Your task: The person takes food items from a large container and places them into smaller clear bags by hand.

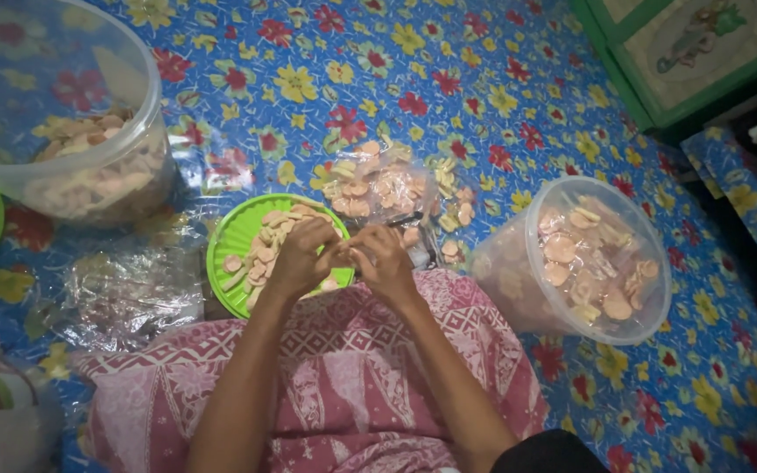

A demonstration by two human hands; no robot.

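Both hands [343, 258] pinch together over a green plate [225, 241] of crackers, between two cracker-filled tubs [633, 263]

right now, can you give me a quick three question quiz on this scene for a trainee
1. True or false: the left hand and right hand meet over the green plate.
2. Which tub lies tipped on its side? A) the tub at upper left B) the tub at right
3. What lies flat on the floor mat left of the plate?

Key
1. True: fingertips together at the plate's near edge.
2. B.
3. A crumpled clear plastic bag.
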